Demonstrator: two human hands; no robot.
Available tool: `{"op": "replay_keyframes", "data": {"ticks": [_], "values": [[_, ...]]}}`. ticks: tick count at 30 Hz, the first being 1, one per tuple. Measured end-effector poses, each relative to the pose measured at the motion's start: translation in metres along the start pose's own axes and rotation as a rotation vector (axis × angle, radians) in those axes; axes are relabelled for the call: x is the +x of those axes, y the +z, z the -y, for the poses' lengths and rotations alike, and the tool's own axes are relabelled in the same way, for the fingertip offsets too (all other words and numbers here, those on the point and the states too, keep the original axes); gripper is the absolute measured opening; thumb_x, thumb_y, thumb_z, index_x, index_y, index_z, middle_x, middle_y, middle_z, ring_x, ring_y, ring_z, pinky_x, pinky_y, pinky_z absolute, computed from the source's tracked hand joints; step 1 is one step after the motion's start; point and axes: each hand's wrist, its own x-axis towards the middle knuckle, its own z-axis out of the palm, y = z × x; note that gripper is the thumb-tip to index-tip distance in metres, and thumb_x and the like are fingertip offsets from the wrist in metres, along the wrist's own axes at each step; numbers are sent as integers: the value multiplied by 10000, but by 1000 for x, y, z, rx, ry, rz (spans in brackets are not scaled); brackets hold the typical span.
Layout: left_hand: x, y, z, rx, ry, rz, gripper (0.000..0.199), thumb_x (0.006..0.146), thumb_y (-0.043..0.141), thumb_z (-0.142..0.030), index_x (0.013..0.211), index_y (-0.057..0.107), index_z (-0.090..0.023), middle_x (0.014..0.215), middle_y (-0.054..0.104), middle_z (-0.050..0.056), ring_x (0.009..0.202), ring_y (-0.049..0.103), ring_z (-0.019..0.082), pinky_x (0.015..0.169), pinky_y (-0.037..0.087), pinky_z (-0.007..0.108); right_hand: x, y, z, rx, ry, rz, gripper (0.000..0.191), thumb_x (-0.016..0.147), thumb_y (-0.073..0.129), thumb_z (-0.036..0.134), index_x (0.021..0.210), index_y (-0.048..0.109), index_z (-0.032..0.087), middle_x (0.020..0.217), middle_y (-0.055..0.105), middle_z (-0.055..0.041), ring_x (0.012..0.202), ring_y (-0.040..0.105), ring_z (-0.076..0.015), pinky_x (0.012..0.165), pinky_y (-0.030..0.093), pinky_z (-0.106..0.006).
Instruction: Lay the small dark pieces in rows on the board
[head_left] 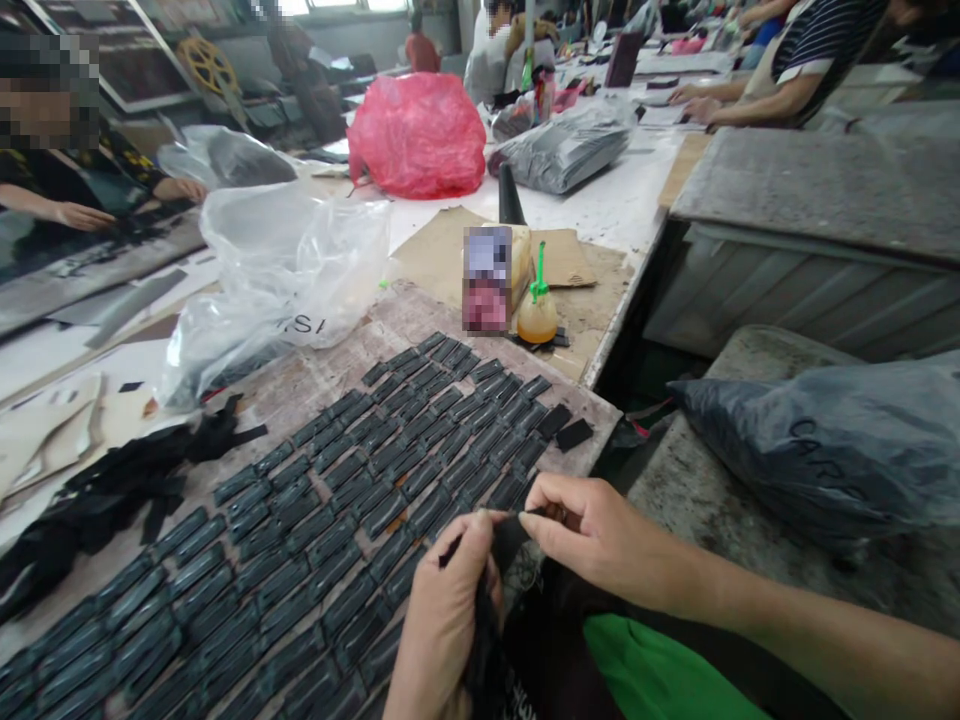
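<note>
Between my two hands is a dark strip of material (510, 535), pinched at both sides near the table's front right edge. My left hand (450, 600) is closed on it, and more dark strips hang below from the same fist. The thumb and forefinger of my right hand (581, 525) grip the strip's other end. Just beyond my hands, rows of small black rectangular pieces (330, 540) with a shiny coating cover the board (495, 355). Two matte black pieces lie at the far right corner, one of them a loose rectangle (574, 434).
A squeeze bottle (538, 318) with amber liquid and a green nozzle stands beyond the rows. Clear plastic bags (285, 260) and a heap of black strips (97, 500) lie left. At right sits a dark filled bag (832, 440). Co-workers sit left and far right.
</note>
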Motion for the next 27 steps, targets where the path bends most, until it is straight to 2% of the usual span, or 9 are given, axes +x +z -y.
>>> {"op": "replay_keyframes", "data": {"ticks": [2,4,6,10,16,22,27], "values": [[-3,-1,8,120,12,-9,445,621,728,-551,771,591,-155,465,369,-68,410,281,62,395,251,176,-7,0,-6,4,23,30,163,836,488,268,716,505,160,579,432,57,541,386,-83,484,298,-192],[-3,1,16,196,73,-33,424,625,725,-537,658,563,-147,494,410,-48,469,328,77,455,300,182,-14,1,-14,-23,25,37,170,854,461,254,722,512,160,601,452,49,562,407,-88,504,313,-195],[-2,3,23,272,149,-33,409,664,688,-528,629,554,-143,554,450,-25,551,377,106,534,345,196,-19,2,-22,-83,10,13,174,866,443,228,722,514,164,637,484,39,598,442,-96,539,332,-202],[6,10,30,588,242,-53,305,789,535,-458,709,577,-167,634,514,7,636,441,158,606,362,239,-22,3,-35,-253,-1,-141,169,860,472,206,696,499,178,657,512,30,623,483,-109,569,339,-219],[17,19,26,1048,357,-251,187,828,459,-363,747,550,-221,661,599,29,595,513,189,582,332,275,-9,1,-44,-446,-33,-326,160,815,555,204,670,490,196,646,532,19,604,503,-128,549,347,-232],[25,25,25,1197,431,-318,156,832,435,-290,755,554,-226,665,622,60,612,563,224,524,314,264,2,0,-47,-639,-116,-336,120,860,505,173,741,513,191,735,577,-12,710,550,-162,627,366,-268],[28,27,19,1265,368,-295,161,835,423,-272,755,554,-222,652,613,76,586,559,237,493,287,266,8,-1,-46,-739,-123,-330,121,856,522,185,735,513,188,731,586,-17,710,556,-168,625,363,-274]]}}
